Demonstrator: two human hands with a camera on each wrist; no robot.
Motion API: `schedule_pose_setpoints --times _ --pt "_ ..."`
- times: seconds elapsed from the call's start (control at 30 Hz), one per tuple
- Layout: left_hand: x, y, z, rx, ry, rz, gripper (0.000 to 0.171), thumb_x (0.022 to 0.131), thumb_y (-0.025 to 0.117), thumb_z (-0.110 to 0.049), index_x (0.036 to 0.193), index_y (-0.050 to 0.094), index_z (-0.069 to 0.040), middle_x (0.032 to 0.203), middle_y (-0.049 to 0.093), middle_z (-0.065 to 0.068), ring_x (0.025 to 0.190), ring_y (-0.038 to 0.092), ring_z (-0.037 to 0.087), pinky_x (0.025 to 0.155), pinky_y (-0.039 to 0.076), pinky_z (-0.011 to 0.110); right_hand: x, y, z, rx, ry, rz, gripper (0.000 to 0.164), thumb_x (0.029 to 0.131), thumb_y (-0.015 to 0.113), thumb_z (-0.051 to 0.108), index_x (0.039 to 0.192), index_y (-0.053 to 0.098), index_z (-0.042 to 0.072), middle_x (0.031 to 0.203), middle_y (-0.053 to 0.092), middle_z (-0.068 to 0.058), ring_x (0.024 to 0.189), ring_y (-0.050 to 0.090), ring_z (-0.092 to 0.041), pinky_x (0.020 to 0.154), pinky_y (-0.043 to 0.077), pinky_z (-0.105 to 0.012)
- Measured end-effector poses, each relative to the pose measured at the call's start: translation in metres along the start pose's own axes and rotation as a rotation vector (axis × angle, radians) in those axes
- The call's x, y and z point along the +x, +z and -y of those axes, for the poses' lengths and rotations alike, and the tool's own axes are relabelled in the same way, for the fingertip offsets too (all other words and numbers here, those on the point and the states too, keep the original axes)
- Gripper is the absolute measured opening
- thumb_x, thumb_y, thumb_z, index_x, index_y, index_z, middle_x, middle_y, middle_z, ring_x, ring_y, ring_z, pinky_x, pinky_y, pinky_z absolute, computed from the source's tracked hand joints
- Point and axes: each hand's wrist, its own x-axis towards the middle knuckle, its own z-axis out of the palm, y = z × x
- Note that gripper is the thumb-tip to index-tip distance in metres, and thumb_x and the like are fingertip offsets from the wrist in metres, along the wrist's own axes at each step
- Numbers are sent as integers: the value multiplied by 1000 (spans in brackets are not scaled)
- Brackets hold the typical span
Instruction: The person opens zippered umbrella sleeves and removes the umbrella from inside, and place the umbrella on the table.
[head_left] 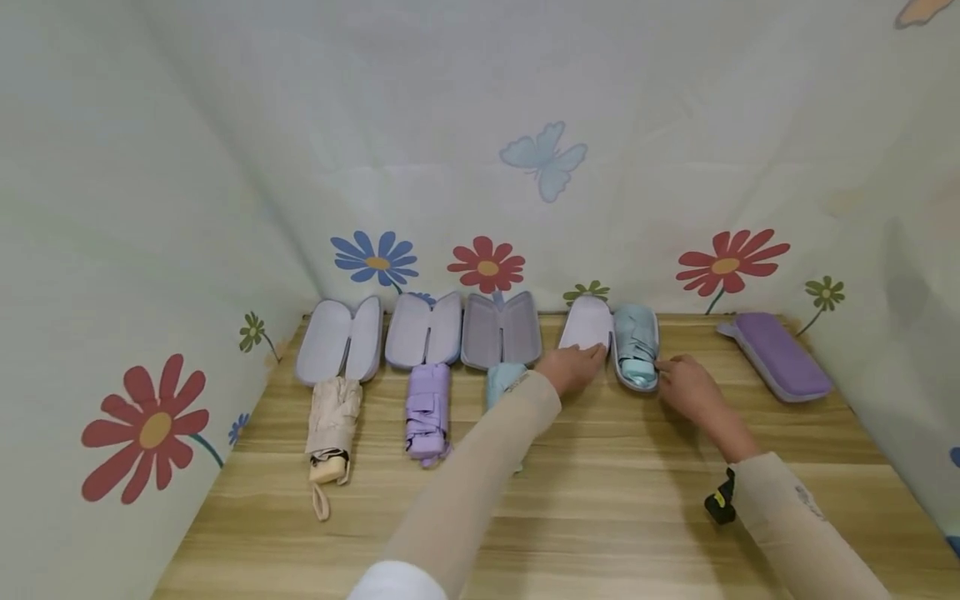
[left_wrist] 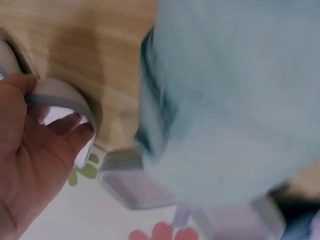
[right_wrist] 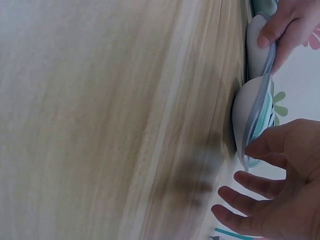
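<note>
An opened hard case with a whitish lining (head_left: 587, 318) lies near the back edge of the table. Its right half holds a folded light-blue umbrella (head_left: 637, 332). My left hand (head_left: 573, 368) grips the rim of the bare left half, thumb outside and fingertips inside, as the left wrist view shows. At the lower right rim, my right hand (head_left: 690, 387) touches the case beside the umbrella's handle. In the right wrist view the other fingers (right_wrist: 250, 202) of that hand are spread and hold nothing.
To the left stand several opened cases (head_left: 341, 342), with a beige umbrella (head_left: 333, 417), a purple umbrella (head_left: 427, 412) and another light-blue umbrella (head_left: 506, 381) before them. The last is partly behind my left forearm. A closed purple case (head_left: 782, 354) lies at the right.
</note>
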Motion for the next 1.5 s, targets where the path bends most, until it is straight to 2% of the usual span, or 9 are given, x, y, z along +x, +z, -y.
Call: schedule_pose_setpoints --times 0.1,0.23,0.33,0.47,0.6,0.8,1.17,1.37,1.5 --pt "6 9 -13 -34 -17 -41 51 113 18 -11 163 19 -10 167 26 -1 147 38 26 118 34 36 1 0 -3 3 -8 -11 33 89 62 2 116 67 -16 111 62 -40 106 59 -54 88 50 -62" --pt "14 19 -38 -102 -122 -90 51 112 16 -9 163 16 -6 168 22 3 150 30 29 121 27 35 2 0 -6 0 -2 -2 34 89 62 3 117 67 -16 111 61 -40 106 59 -54 88 50 -62" --pt "16 22 -49 -158 -229 -118 54 113 23 -30 164 18 -10 169 21 0 154 21 29 124 18 36 4 0 -6 0 5 12 35 90 61 4 119 66 -15 113 60 -41 108 58 -54 90 49 -62" --pt "20 25 -56 -195 -333 -128 85 102 27 -70 164 17 -12 170 16 4 156 11 29 125 9 40 6 1 -8 0 30 37 36 94 58 5 123 65 -14 115 59 -42 110 57 -55 91 49 -62" --pt "28 27 -63 -316 -408 -125 101 93 20 -82 164 12 -11 171 9 7 157 2 28 125 3 41 7 2 -10 -19 41 49 38 93 57 3 128 63 -12 116 59 -42 111 56 -54 91 49 -61" --pt "31 26 -64 -423 -445 -178 100 94 24 -82 164 15 -10 169 16 7 157 7 29 125 9 42 8 -1 -9 -7 35 42 41 94 59 3 133 58 -12 121 56 -43 116 53 -55 94 46 -64" --pt "25 16 -59 -400 -453 -164 98 94 25 -82 163 23 -12 167 24 6 155 16 30 124 15 41 29 -17 2 39 58 -46 43 98 57 6 134 53 -16 127 53 -42 115 54 -56 95 45 -66" --pt "27 17 -57 -431 -453 -120 99 94 26 -81 163 19 -11 168 21 5 156 12 28 124 12 41 51 -22 12 36 33 10 50 99 57 12 137 48 -19 132 51 -42 120 51 -56 101 42 -64" --pt "27 19 -56 -455 -448 -84 100 94 26 -81 164 15 -10 169 16 5 157 8 27 125 10 40 65 -23 19 58 74 91 57 103 54 18 142 39 -21 139 42 -45 130 41 -58 109 34 -65"
